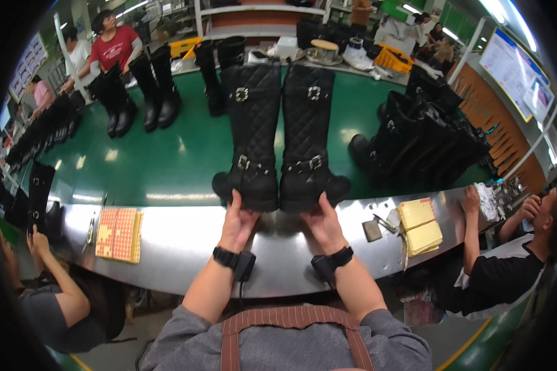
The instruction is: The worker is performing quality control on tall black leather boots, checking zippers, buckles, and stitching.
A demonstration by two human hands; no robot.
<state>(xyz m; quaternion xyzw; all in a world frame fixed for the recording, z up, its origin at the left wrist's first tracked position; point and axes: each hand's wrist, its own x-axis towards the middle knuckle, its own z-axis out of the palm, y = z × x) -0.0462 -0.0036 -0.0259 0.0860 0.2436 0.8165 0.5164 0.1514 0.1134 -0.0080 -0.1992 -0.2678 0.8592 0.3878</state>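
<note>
**Black quilted boots, one in each of my hands**

Black quilted leather fills the middle of my view: two tall boots stand upright side by side at the near edge of the green belt (167, 167), toes pointing at me. My left hand (237, 222) has its fingers curled up against the toe of the left boot (250, 133), gripping its sole from the front. My right hand (323, 224) does the same at the toe of the right boot (308, 133), fingers closed on the sole edge. The two boots touch or nearly touch at the ankle; I cannot tell which. Each carries silver buckles at shaft top and ankle.

Below my wrists runs a steel counter (179, 241). On it to my left lies an orange sticker sheet (119, 234); to my right, a stack of yellow pads (419, 226). More black boots (427, 139) crowd the belt's right side.
</note>
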